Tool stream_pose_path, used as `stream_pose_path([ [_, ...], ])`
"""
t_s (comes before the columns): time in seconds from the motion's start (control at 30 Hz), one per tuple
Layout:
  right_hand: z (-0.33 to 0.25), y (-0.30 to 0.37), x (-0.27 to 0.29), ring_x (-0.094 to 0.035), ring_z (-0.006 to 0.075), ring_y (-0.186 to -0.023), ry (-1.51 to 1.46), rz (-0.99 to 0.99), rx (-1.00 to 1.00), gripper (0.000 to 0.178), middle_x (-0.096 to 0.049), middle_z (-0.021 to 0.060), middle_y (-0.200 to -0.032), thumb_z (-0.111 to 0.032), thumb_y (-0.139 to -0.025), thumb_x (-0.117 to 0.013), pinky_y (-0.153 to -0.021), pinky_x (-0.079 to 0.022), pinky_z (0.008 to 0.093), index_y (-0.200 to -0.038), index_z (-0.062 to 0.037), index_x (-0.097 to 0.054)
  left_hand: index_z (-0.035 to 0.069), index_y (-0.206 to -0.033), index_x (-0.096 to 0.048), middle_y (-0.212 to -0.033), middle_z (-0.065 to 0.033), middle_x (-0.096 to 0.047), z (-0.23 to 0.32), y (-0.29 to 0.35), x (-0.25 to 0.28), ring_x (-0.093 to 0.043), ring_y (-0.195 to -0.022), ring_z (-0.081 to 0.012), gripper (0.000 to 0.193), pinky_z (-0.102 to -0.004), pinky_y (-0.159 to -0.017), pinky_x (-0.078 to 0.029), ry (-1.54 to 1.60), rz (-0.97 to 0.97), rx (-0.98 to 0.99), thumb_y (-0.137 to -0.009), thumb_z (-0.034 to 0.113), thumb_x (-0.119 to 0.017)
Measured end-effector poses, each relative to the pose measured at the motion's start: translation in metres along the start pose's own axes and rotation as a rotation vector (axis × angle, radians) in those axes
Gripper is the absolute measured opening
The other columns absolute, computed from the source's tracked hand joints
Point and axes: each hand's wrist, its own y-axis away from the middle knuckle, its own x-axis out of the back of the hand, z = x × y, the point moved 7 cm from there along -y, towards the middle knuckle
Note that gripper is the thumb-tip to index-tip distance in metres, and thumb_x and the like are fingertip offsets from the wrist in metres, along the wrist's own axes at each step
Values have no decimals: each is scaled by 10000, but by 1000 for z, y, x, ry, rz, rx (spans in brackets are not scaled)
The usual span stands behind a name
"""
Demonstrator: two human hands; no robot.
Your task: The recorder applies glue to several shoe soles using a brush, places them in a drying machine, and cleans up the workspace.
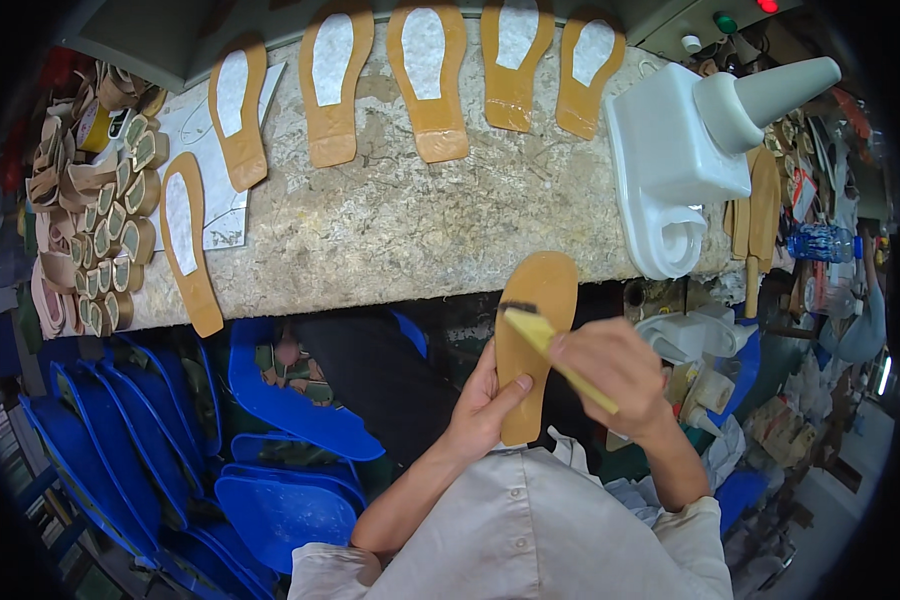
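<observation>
My left hand (475,412) grips a plain tan insole (540,278) by its narrower lower half, thumb on top, holding it up in front of the table's near edge. In my right hand (620,372) is a yellow-handled brush (533,328), slanted so that its dark tip meets the upper part of the insole. Motion blurs the right fingers a little. Beyond my hands, several tan insoles (332,146) with white patches lie across the worn table (370,240); one insole (202,300) at the left overhangs the near edge.
On the table's right stands a white glue dispenser (660,140) with a cone spout. Piled at the left are several small heel-shaped pieces (130,235) and strips. Blue plastic trays (285,515) crowd the lower left. A plastic bottle (823,245) lies at the far right.
</observation>
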Motion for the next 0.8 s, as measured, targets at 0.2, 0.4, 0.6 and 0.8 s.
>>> stream_pose_path([
  [0.2, 12, 4, 15, -669, 302, -863, 0, 71, 41, 340, -726, 116, -1011, -15, -675, -724, -741, -570, 379, -1011, 26, -740, 57, -1561, -265, -1417, -77, -529, 1, 4, 9, -549, -1242, -120, 597, -285, -1014, -455, 26, -13, 36, -1015, -21, -493],
  [0.4, 13, 17, 14, -671, 283, -821, 75, -40, 30, 315, -734, 120, -962, 27, -674, -769, -707, -567, 350, -988, 26, -751, 55, -1536, -283, -1374, -111, -566, 2, 4, 12, -604, -1200, -166, 610, -308, -975, -510, 19, 30, 23, -987, -25, -534],
  [0.6, 49, -8, 16, -699, 231, -761, -151, 238, -358, 178, -735, 132, -895, 29, -840, -748, -695, -547, 309, -1018, 28, -740, 57, -1550, -296, -1372, -59, -561, 3, 5, 13, -569, -1189, -100, 593, -268, -982, -470, 0, 18, 33, -1010, -5, -533],
  [0.8, 60, 6, 24, -702, 182, -770, -159, 322, -493, 165, -736, 136, -898, 8, -880, -723, -703, -543, 290, -1043, 33, -731, 52, -1535, -316, -1373, -63, -564, 4, 6, 13, -566, -1209, -112, 578, -277, -1002, -462, -31, 24, 30, -1005, -8, -538],
])
